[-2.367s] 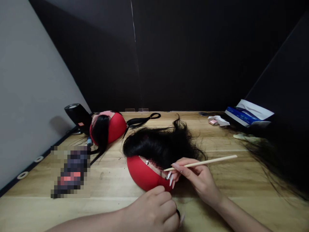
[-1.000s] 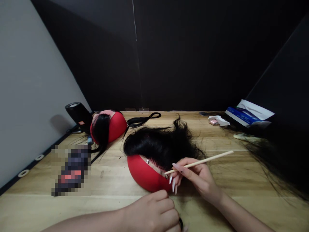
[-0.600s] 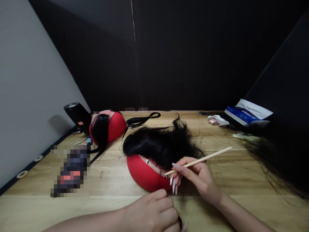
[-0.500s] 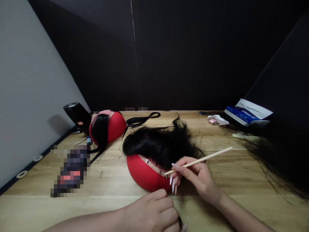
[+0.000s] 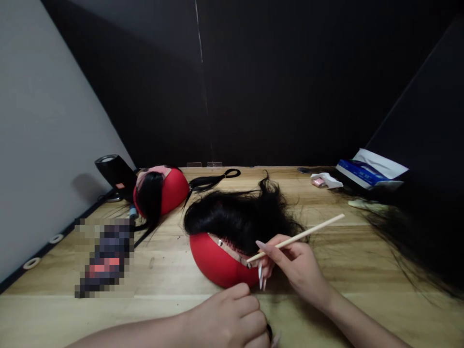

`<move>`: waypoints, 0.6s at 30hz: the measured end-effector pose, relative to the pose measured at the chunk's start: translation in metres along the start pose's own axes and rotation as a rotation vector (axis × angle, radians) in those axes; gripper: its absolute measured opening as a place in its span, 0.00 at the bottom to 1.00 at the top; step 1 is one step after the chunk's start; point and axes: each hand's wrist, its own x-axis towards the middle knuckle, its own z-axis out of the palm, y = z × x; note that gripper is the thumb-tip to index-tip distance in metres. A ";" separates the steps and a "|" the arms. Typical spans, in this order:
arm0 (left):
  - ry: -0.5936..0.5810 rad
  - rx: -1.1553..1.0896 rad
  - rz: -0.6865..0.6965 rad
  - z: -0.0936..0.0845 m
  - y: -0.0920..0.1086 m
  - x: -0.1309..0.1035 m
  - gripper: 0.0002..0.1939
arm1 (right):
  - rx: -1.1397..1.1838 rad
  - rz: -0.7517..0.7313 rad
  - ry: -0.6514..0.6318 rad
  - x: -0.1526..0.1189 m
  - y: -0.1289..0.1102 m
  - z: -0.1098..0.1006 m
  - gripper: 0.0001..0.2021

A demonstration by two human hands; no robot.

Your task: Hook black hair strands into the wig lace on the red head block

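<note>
A red dome [image 5: 217,263] stands on the wooden table, with a light mesh edge and long black hair [image 5: 232,217] over its far side. My right hand [image 5: 302,270] pinches a thin pale stick [image 5: 308,235], whose lower tip is at the mesh edge beside a small pin head. My left hand [image 5: 232,316] is closed just in front of the dome, at the bottom. Something dark and thin shows beyond its fingers, too hidden to name.
Behind on the left are a second red dome [image 5: 176,188] with black hair and a black cylinder [image 5: 114,174]. A blurred dark object [image 5: 108,256] lies at left. On the right are a blue box [image 5: 362,174], a white tissue [image 5: 328,180] and loose black hair [image 5: 427,232].
The far end of the stick has swung slightly left and up in my right hand, while its tip stays at the mesh edge. My left hand has hardly moved.
</note>
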 end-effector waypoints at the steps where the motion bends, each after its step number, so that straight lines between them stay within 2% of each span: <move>1: -0.007 -0.004 -0.002 0.000 0.000 0.000 0.19 | -0.005 -0.001 0.007 0.000 0.002 0.000 0.15; 8: -0.035 -0.001 0.018 0.003 0.001 -0.005 0.15 | -0.041 0.024 0.063 0.000 -0.004 0.002 0.18; 18: -0.032 0.021 0.013 0.001 -0.001 -0.004 0.17 | -0.075 0.004 0.095 -0.002 -0.007 0.002 0.20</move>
